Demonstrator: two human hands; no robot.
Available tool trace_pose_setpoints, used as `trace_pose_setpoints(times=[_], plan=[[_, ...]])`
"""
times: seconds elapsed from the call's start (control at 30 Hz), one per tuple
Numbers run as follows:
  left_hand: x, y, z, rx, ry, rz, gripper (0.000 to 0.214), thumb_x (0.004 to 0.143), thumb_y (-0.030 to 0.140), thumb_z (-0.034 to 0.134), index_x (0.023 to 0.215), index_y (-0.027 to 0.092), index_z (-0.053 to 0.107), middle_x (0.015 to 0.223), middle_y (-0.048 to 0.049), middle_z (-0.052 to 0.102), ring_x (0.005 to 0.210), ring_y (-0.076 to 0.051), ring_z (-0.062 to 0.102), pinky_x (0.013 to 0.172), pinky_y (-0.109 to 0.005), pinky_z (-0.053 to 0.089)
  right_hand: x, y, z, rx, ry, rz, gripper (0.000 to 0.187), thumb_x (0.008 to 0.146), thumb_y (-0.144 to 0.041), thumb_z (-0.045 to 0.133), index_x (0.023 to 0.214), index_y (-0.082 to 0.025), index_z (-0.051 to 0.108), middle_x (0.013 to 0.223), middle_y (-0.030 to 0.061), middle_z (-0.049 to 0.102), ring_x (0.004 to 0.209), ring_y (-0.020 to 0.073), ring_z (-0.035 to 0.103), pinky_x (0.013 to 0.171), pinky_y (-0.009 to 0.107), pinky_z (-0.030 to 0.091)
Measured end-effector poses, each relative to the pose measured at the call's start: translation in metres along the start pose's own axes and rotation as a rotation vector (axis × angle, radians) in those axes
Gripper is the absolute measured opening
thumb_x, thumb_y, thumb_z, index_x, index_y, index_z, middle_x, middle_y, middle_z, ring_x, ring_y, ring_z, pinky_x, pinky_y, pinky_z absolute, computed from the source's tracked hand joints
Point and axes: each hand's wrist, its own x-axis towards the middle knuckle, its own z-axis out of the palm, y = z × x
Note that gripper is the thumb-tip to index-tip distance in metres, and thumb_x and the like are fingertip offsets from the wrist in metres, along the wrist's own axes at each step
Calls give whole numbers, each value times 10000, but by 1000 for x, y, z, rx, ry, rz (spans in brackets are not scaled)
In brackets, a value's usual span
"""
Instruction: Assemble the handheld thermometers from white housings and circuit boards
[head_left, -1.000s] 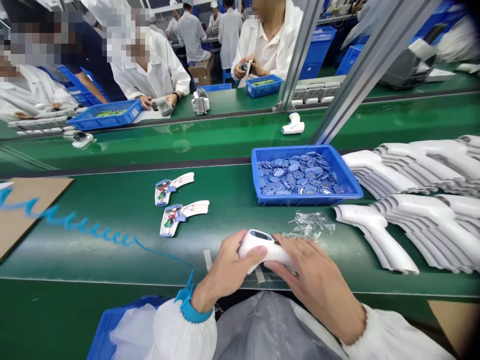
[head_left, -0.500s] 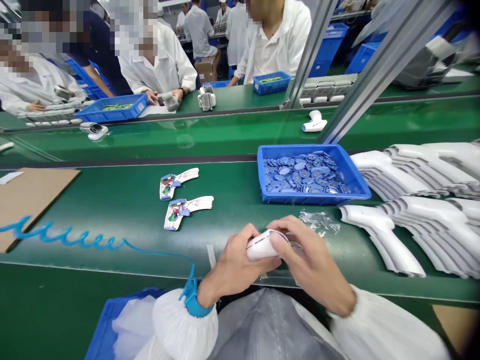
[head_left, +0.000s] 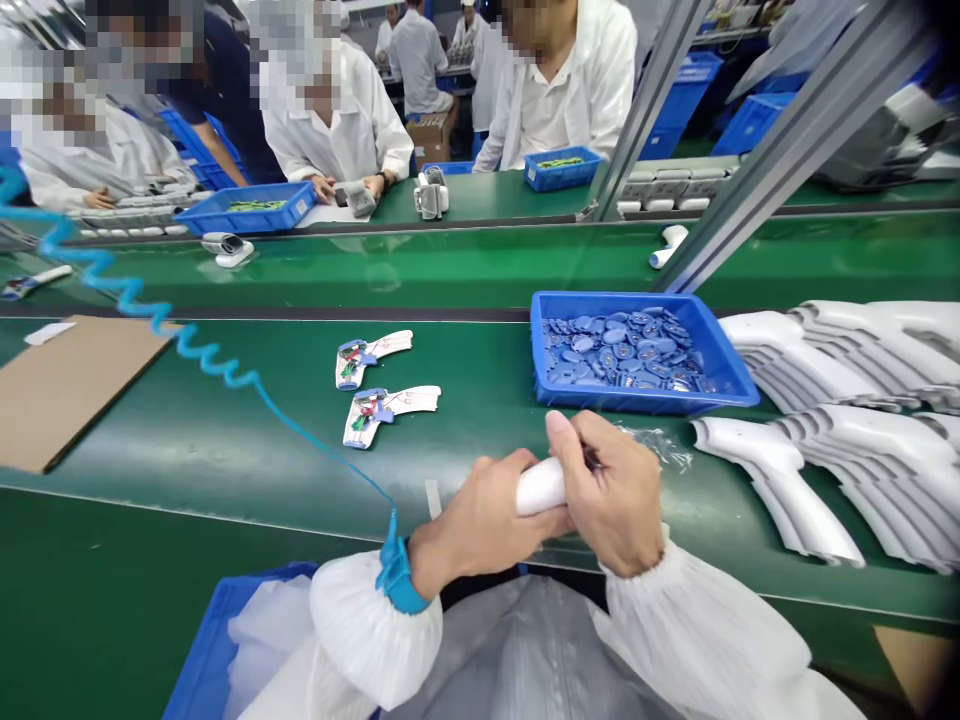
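Observation:
Both my hands grip one white thermometer housing [head_left: 540, 486] just above the near edge of the green bench. My left hand [head_left: 480, 520] wraps its left end; a blue coiled wrist strap [head_left: 393, 578] hangs from that wrist. My right hand [head_left: 611, 490] closes over the right part, thumb up, hiding most of the housing. Two open half-shells with wiring [head_left: 386, 405] lie to the left. A blue tray [head_left: 720, 385] of small blue parts stands just beyond my hands.
Stacked white housing shells [head_left: 840, 450] fill the right side. Crumpled clear plastic [head_left: 660, 445] lies beside my right hand. A cardboard sheet [head_left: 67, 385] lies at the left. A metal frame post [head_left: 787, 140] rises behind the tray. Co-workers sit across the conveyor.
I have turned the housing in my hands, and my right hand has closed over it with the thumb raised. The coiled cord has swung up at the left as my view shifted.

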Motion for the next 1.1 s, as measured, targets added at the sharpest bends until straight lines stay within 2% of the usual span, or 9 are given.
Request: trace_pose_setpoints(times=[0.13,0.27,0.37,0.47,0.57,0.67,0.83,0.97,1.1], plan=[[1,-2,11,211,53,35,270,851,351,600,1016,137,602,903,-141,709,722,-295,668,626,-360,410,-5,-1,10,17,-19,12,513,1020,-416,433,558,-204,501,546,3,526,543,123,473,586,301,311],[-8,-6,-2,138,72,-58,268,900,445,593,962,184,587,817,-74,694,651,-237,627,569,-317,370,8,-1,6,59,-190,48,556,1023,-473,415,557,-201,550,540,-4,566,532,124,514,570,288,332],[-18,-12,-29,163,118,-97,270,921,486,604,943,216,593,798,-26,674,667,-206,607,593,-300,377,51,17,-9,41,-289,93,524,1025,-495,410,677,-207,677,673,-3,691,622,138,620,629,266,429],[-21,-19,-49,300,205,-17,227,913,327,649,1112,236,592,1034,-36,696,887,-231,637,751,-321,435,108,51,-10,-223,-325,85,266,979,-314,525,916,-185,749,925,46,767,810,183,687,803,300,482],[-11,-19,-48,599,194,79,263,892,197,651,1151,193,603,1111,-93,687,996,-295,621,824,-386,423,149,81,10,-307,-459,51,166,810,-159,721,974,-159,744,938,65,766,848,197,686,835,312,489],[2,-16,-39,762,142,44,160,907,178,610,1061,152,646,1004,-128,695,954,-325,618,798,-411,408,162,91,34,-345,-587,-10,152,784,-211,782,911,-160,714,888,26,741,844,172,673,834,327,511],[5,-21,-44,214,291,-155,227,925,372,618,1071,199,611,977,-51,674,864,-237,605,728,-332,409,157,87,35,-370,-549,-53,65,830,-174,727,883,-136,730,1003,108,720,969,228,660,899,370,491],[4,-23,-48,-277,226,-232,331,922,510,593,942,180,574,867,-22,624,768,-182,563,668,-286,412,154,85,13,-307,-409,-17,232,904,-176,626,1096,-141,752,1068,145,714,1030,281,654,962,413,463],[10,-8,-43,-218,250,-190,258,907,438,624,971,200,550,865,-8,613,752,-169,541,668,-279,390,131,65,-13,-119,-358,72,315,956,-305,587,1197,-152,719,847,70,737,785,209,697,821,363,548]])
